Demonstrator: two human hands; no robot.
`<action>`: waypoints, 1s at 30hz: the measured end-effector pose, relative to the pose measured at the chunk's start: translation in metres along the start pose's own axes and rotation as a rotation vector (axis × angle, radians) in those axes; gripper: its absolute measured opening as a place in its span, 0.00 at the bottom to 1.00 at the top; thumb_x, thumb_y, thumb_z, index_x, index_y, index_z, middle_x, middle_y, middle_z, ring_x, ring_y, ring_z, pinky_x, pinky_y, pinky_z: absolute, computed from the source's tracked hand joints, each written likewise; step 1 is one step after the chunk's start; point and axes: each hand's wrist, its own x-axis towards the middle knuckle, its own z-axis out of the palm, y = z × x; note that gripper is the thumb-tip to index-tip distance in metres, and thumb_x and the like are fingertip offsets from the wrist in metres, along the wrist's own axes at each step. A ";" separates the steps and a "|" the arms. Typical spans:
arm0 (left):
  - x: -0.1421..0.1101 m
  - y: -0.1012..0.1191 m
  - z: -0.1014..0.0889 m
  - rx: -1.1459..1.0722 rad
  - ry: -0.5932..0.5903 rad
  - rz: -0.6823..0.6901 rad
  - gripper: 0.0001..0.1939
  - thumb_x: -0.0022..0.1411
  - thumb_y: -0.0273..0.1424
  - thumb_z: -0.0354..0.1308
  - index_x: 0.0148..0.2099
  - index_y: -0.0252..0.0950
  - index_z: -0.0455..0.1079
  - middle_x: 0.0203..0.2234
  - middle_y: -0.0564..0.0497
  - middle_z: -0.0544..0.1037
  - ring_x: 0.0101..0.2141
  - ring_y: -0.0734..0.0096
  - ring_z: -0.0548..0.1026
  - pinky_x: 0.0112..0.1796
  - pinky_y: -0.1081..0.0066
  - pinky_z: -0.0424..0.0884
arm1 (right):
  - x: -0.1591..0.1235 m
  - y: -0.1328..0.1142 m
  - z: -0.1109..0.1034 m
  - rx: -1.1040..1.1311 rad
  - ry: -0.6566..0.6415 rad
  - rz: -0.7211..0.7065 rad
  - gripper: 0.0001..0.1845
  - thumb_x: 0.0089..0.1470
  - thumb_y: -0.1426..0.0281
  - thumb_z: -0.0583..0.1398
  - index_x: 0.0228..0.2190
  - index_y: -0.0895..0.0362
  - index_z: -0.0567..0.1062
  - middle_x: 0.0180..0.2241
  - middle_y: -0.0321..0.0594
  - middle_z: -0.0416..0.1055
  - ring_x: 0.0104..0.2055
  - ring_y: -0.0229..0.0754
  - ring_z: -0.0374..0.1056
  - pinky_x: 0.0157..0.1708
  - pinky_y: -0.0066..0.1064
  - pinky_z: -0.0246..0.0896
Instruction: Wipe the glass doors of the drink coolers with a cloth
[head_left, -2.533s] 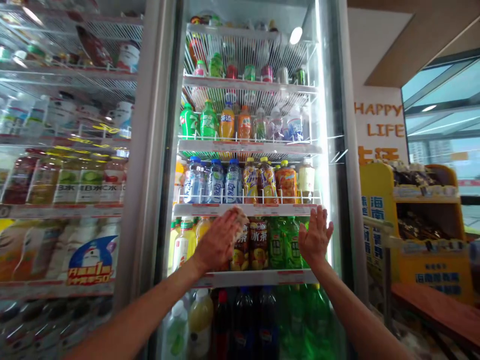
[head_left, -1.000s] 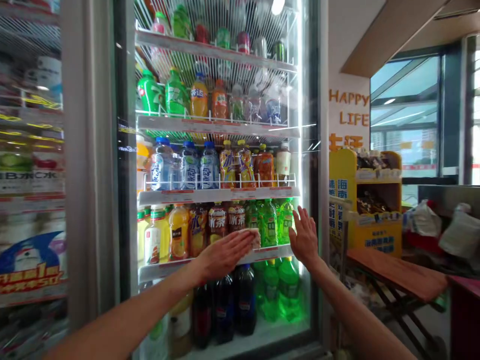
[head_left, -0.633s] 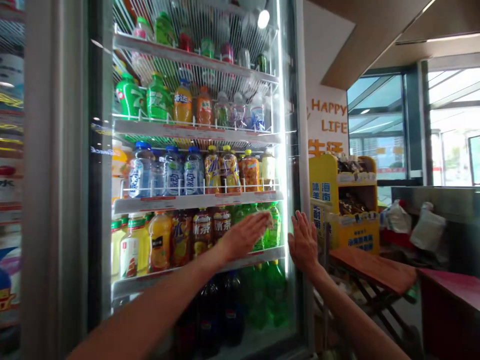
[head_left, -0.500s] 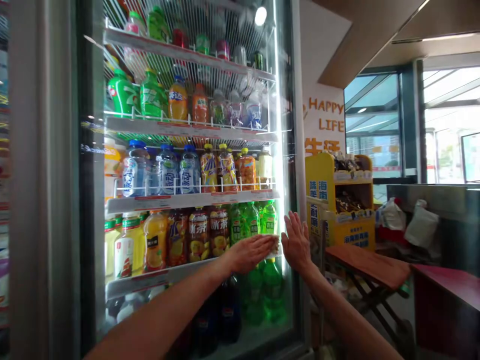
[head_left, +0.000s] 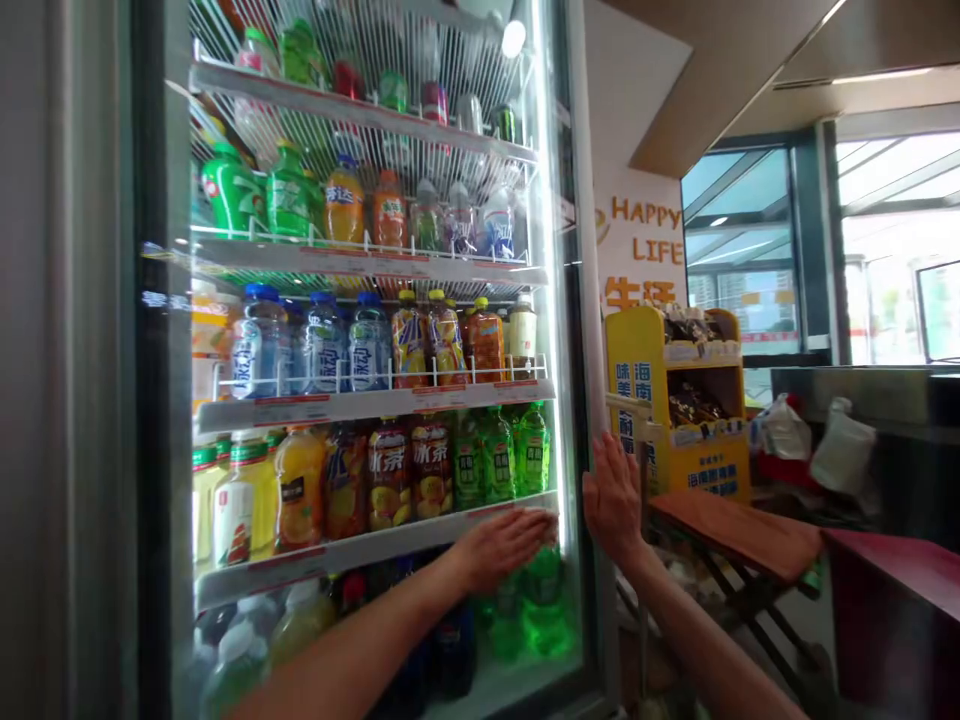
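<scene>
My left hand (head_left: 510, 545) lies flat, fingers stretched out to the right, at the lower part of a glass cooler door, in front of a shelf edge (head_left: 360, 545). A blurred edge shows beside its fingertips; I cannot tell whether it is a reflection or something thin under the hand. My right hand (head_left: 615, 505) is upright, fingers extended, against the right frame (head_left: 581, 300) of the door. Behind the glass, green tea bottles (head_left: 499, 455) stand just above my left hand, and brown iced tea bottles (head_left: 388, 470) stand further left.
Several shelves of drinks fill the cooler, with blue-capped bottles (head_left: 259, 345) midway up. Right of it stand a yellow snack rack (head_left: 634, 345), a folding wooden board (head_left: 739, 535) and a dark red surface (head_left: 900, 580). White plastic bags (head_left: 844, 450) hang further right.
My left hand has slid down the glass, from the green tea bottles to below their shelf edge. The right hand has shifted slightly right and down onto the frame. The view has turned slightly right.
</scene>
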 end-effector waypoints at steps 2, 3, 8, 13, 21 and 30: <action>0.007 -0.029 -0.013 0.026 0.033 -0.153 0.26 0.63 0.30 0.43 0.63 0.33 0.51 0.63 0.47 0.51 0.63 0.67 0.49 0.60 0.66 0.52 | 0.001 -0.011 0.005 0.032 0.004 -0.017 0.32 0.57 0.72 0.47 0.62 0.53 0.46 0.62 0.47 0.50 0.65 0.46 0.44 0.60 0.51 0.45; 0.014 -0.052 -0.023 0.041 0.052 -0.267 0.27 0.63 0.30 0.43 0.64 0.33 0.48 0.63 0.46 0.49 0.63 0.66 0.47 0.60 0.64 0.52 | 0.002 -0.017 0.008 0.048 0.013 -0.009 0.32 0.57 0.72 0.47 0.62 0.53 0.46 0.62 0.47 0.50 0.65 0.46 0.44 0.60 0.51 0.45; 0.029 -0.105 -0.044 0.092 0.124 -0.491 0.27 0.63 0.29 0.44 0.63 0.27 0.49 0.64 0.41 0.48 0.63 0.59 0.45 0.61 0.59 0.49 | 0.009 -0.028 0.013 0.105 0.046 0.037 0.31 0.58 0.72 0.47 0.62 0.53 0.47 0.63 0.47 0.49 0.65 0.45 0.44 0.60 0.50 0.44; -0.006 -0.026 -0.010 0.009 0.027 -0.032 0.24 0.64 0.31 0.43 0.61 0.33 0.54 0.63 0.47 0.53 0.62 0.68 0.50 0.60 0.65 0.52 | 0.002 -0.028 0.012 0.082 0.006 0.023 0.31 0.58 0.71 0.47 0.62 0.52 0.46 0.63 0.46 0.49 0.65 0.45 0.43 0.60 0.50 0.43; 0.019 -0.117 -0.052 0.033 0.130 -0.517 0.27 0.63 0.29 0.42 0.64 0.29 0.49 0.64 0.42 0.48 0.64 0.61 0.43 0.61 0.58 0.49 | 0.018 -0.056 0.045 0.080 -0.064 0.078 0.32 0.59 0.70 0.44 0.63 0.53 0.41 0.63 0.48 0.47 0.66 0.46 0.40 0.60 0.49 0.44; -0.060 -0.153 -0.085 0.192 0.228 -0.758 0.27 0.61 0.30 0.45 0.62 0.30 0.51 0.62 0.40 0.53 0.63 0.56 0.48 0.58 0.49 0.54 | 0.013 -0.066 0.068 0.016 -0.033 0.075 0.36 0.58 0.67 0.47 0.63 0.55 0.34 0.64 0.48 0.42 0.67 0.49 0.34 0.60 0.51 0.39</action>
